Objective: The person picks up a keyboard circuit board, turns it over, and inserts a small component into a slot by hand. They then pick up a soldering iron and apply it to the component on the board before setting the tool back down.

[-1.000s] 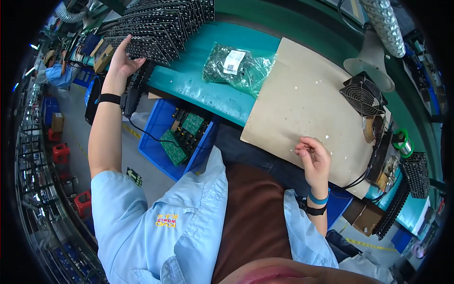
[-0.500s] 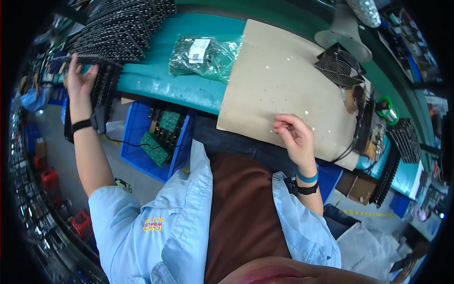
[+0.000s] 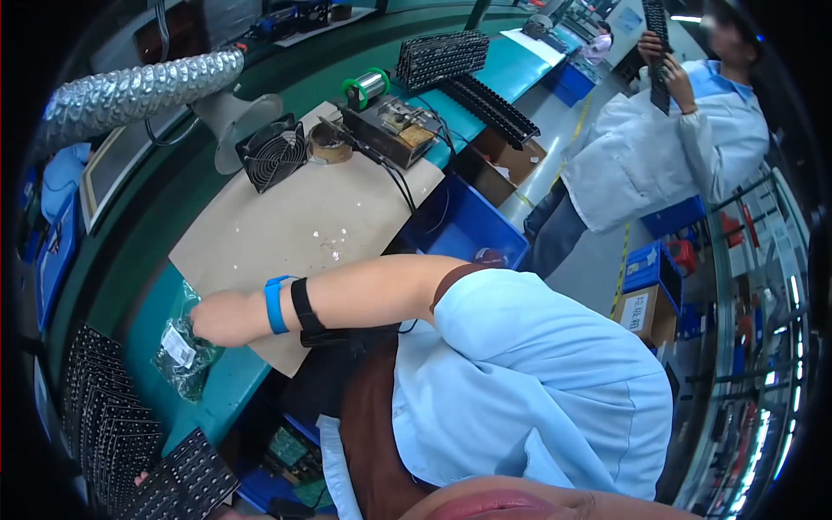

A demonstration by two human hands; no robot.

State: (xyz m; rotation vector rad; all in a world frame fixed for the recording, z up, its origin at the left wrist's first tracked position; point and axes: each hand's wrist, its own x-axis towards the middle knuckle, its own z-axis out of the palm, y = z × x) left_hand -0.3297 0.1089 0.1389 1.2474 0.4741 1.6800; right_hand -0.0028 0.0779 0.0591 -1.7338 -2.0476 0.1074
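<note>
Left hand [image 3: 141, 478]: mostly hidden, gripping one black panel [image 3: 186, 481], tilted, beside a panel stack [image 3: 104, 407].
Right hand [image 3: 227, 318]: at a labelled clear bag [image 3: 180, 348]; grip unclear.
Bench [image 3: 232, 377], green; brown sheet [image 3: 260, 221] upon it.
At sheet's far edge: fan [image 3: 276, 158], brown roll [image 3: 329, 145].
Beyond: green-rimmed reel [image 3: 367, 87].
Behind fan: horn [image 3: 243, 128], silver hose [image 3: 143, 91] above.
Blue bin [image 3: 472, 225], beside bench.
Co-worker [image 3: 637, 165], standing, black strip [image 3: 656, 61] in both hands.

Grey floor [image 3: 591, 276] with yellow line [image 3: 621, 270] between green bench [image 3: 513, 76] and rack [image 3: 718, 351] at far right; bright strip light [image 3: 687, 19] at upper right.
</note>
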